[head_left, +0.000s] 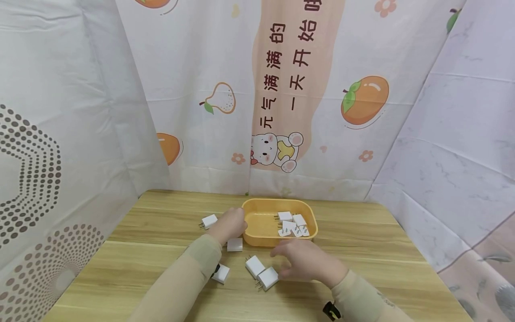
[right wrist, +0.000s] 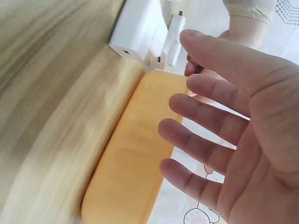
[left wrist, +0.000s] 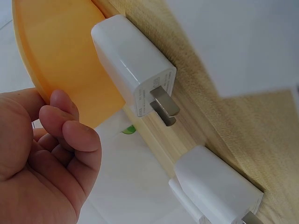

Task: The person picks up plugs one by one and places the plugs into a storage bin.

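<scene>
My left hand (head_left: 232, 223) pinches the left rim of a yellow plastic tray (head_left: 259, 241) between thumb and curled fingers. Several white charger plugs (head_left: 284, 216) lie inside the tray, toward its right end. In front of the tray my right hand (head_left: 303, 259) hovers with fingers spread and nothing in it. Just left of it lie two white plugs, one nearer the tray (head_left: 255, 267) and one closer to me (head_left: 268, 278). In the left wrist view, a plug (left wrist: 133, 63) shows its metal prongs beside the tray wall.
More white plugs lie on the wooden table (head_left: 161, 250): one left of the tray (head_left: 209, 221), one below the left hand (head_left: 235, 244), one beside the left wrist (head_left: 221, 273). A printed curtain (head_left: 201, 134) hangs behind the table.
</scene>
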Tool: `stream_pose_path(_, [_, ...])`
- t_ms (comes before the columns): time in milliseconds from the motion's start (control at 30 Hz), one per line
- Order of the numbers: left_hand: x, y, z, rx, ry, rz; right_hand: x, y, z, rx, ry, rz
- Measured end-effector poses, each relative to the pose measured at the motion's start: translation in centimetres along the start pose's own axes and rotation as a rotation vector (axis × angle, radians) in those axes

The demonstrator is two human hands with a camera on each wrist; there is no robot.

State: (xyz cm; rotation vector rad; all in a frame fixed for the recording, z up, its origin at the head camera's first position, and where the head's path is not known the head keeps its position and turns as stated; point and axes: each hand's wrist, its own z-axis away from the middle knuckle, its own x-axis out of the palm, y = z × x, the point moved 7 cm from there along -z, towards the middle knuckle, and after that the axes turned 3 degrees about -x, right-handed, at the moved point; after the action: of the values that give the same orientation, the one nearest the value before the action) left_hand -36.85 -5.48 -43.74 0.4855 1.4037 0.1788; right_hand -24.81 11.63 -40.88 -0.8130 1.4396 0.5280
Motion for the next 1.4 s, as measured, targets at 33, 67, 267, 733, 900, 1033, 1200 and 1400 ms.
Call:
stream_pose_path(33, [0.0,0.0,0.0,-0.001,-0.001,-0.001,0.2,0.0,0.0,0.001,-0.007,0.000])
stream_pose_path(67, [0.0,0.0,0.0,-0.004,-0.003,0.001,0.4,0.0,-0.1,0.001,-0.015,0.001])
stream_pose_path(267, [0.0,0.0,0.0,-0.010,-0.010,-0.004,1.4,-0.4,-0.3,-0.022,-0.041,0.005])
stream_pose_path(733, [0.2,0.0,-0.1,0.001,-0.009,0.004,3.0,-0.7,-0.7,-0.028,-0.063,0.012])
stream_pose_path(900, [0.2,-0.1,-0.1,0.009,-0.005,0.001,3.1,-0.9,-0.8,-0.011,-0.074,0.008])
stream_pose_path(1033, [0.2,-0.1,-0.1,0.019,0.000,-0.001,3.3,-1.0,-0.9,0.007,-0.090,0.001])
stream_pose_path(1200, [0.1,-0.1,0.0,0.021,0.002,-0.006,3.7,-1.0,-1.0,0.013,-0.102,-0.012])
stream_pose_path(1400, [0.0,0.1,0.1,0.020,0.001,-0.011,4.1,-1.0,-1.1,0.001,-0.113,-0.053])
